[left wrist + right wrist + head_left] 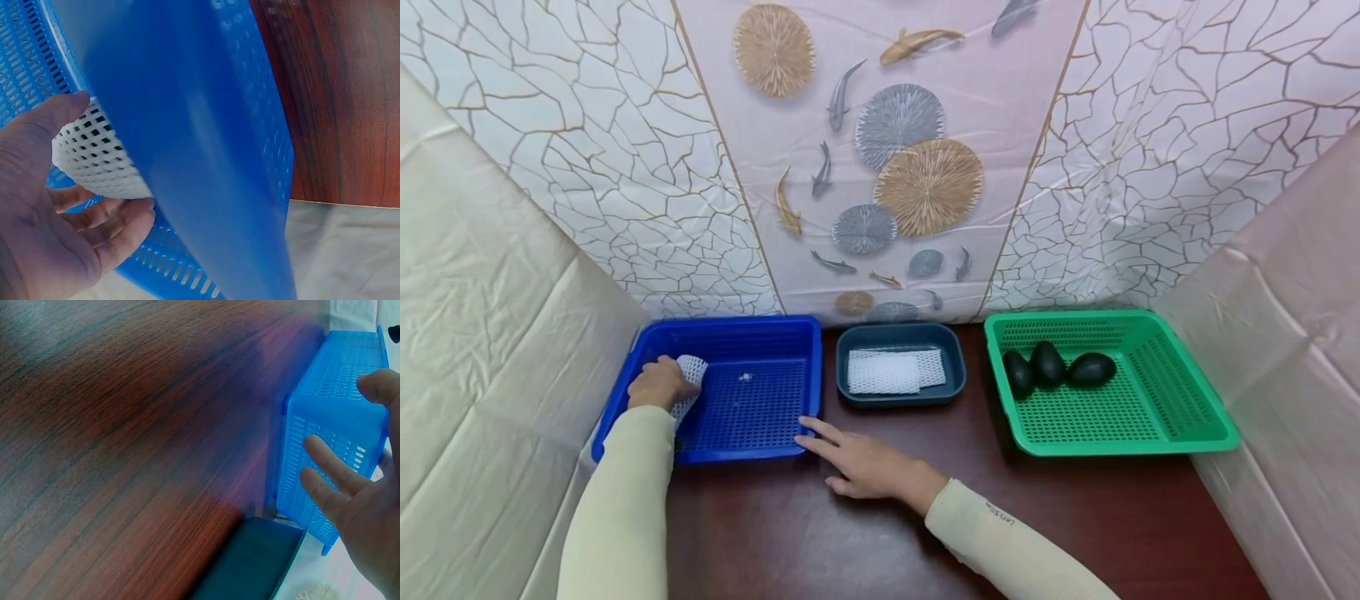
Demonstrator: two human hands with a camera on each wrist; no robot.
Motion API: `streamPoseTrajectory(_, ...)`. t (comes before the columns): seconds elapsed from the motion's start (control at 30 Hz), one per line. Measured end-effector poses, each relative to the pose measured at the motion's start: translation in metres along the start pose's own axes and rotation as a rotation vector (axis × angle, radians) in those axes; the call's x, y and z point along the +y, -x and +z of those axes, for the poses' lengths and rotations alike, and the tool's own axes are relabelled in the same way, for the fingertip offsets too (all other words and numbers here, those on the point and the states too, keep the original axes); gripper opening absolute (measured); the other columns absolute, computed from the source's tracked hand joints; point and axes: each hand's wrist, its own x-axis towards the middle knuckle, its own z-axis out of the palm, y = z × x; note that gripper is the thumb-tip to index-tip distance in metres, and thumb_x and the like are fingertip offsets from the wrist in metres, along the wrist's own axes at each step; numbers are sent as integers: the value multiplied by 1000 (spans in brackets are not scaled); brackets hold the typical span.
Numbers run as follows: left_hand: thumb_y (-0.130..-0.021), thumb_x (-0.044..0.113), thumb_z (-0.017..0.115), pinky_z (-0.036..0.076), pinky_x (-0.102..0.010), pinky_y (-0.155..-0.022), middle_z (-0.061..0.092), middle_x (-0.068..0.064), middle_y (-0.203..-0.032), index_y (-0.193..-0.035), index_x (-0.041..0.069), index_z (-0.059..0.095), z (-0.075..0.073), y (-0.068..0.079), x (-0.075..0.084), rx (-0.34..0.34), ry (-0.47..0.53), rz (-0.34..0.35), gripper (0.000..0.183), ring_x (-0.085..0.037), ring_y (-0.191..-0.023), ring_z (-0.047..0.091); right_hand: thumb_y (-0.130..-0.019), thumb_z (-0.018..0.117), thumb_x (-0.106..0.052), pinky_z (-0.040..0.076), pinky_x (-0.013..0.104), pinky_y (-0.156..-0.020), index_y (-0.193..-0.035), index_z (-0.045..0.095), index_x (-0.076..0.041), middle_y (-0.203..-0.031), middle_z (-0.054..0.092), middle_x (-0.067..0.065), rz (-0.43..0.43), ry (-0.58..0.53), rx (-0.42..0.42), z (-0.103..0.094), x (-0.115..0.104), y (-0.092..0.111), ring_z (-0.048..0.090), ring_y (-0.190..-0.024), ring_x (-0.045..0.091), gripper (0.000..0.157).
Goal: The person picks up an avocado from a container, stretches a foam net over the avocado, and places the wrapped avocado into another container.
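My left hand [658, 385] is inside the left part of the blue basket [815, 367]. It holds a white foam net sleeve [691, 371] against the basket's side. In the left wrist view, the thumb and fingers curve around the rounded sleeve [103, 156], and dark patches show through its upper holes. The basket wall hides the sleeve's far part. At the basket's front right corner is my right hand [872, 467], palm down, fingers extended and spread with the tips at the rim. Nothing is in that hand.
Between the baskets, a dark teal tray [955, 367] contains flat white foam net sleeves [883, 372]. On the right stands a green basket [1127, 446] with three dark, avocado-like fruits [1092, 370]. A small white scrap [745, 377] lies in the blue basket. Fabric walls enclose the wooden table [880, 550].
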Motion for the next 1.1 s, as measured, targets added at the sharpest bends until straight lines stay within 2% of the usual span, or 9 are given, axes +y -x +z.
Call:
streamPoseTrajectory(0.07, -95, 37, 67, 45, -68, -102, 33, -51, -143, -151, -22, 17, 0, 2, 0, 1, -1, 1, 95, -64, -127, 46, -101, 66, -25, 51, 20, -75, -166, 14, -32, -175, -1, -3, 7, 3, -6, 0, -1, 0, 66, -103, 10, 83)
streamPoseTrajectory(0.17, -94, 39, 69, 46, -68, -101, 36, -50, -140, -149, -21, 21, 0, 2, -1, 11, 2, 6, 94, -63, -125, 47, -102, 64, -25, 55, 26, -88, -166, 11, -33, -175, -4, -6, 15, 12, -10, -3, -3, 0, 63, -124, 17, 83)
streamPoseTrajectory(0.27, -94, 41, 70, 46, -69, -99, 38, -49, -138, -148, -20, 23, 0, 1, -3, 9, 0, 19, 94, -63, -124, 48, -104, 62, -28, 55, 32, -97, -166, 8, -34, -174, -10, -10, 13, 28, -8, -5, -4, 1, 58, -133, 19, 83)
streamPoseTrajectory(0.53, -93, 43, 72, 46, -69, -100, 35, -48, -141, -152, -19, 19, 0, 2, -2, 14, -23, 28, 101, -63, -126, 46, -104, 62, -29, 55, 32, -96, -167, 16, -27, -175, -5, -7, -9, 37, 25, -10, -7, 3, 60, -130, 20, 78)
streamPoseTrajectory(0.73, -93, 43, 71, 45, -68, -102, 37, -48, -140, -151, -19, 20, 0, 5, -3, 7, -23, 28, 100, -62, -126, 47, -104, 61, -29, 55, 33, -96, -166, 18, -27, -175, -2, -6, -5, 45, 35, -12, -4, 6, 60, -130, 20, 76)
streamPoseTrajectory(0.93, -93, 45, 70, 45, -69, -102, 37, -48, -141, -151, -20, 18, 0, 8, -4, -5, -30, 38, 101, -63, -127, 46, -102, 63, -27, 51, 38, -106, -165, 23, -21, -175, 6, 0, -18, 72, 75, -16, 0, 12, 54, -139, 22, 75)
streamPoseTrajectory(1.1, -93, 43, 72, 45, -69, -101, 37, -48, -141, -151, -19, 19, -2, 9, -2, 16, -27, 61, 100, -62, -126, 47, -101, 65, -25, 48, 45, -111, -164, 27, -18, -174, 14, 5, -9, 78, 100, -29, 3, 24, 54, -138, 22, 74)
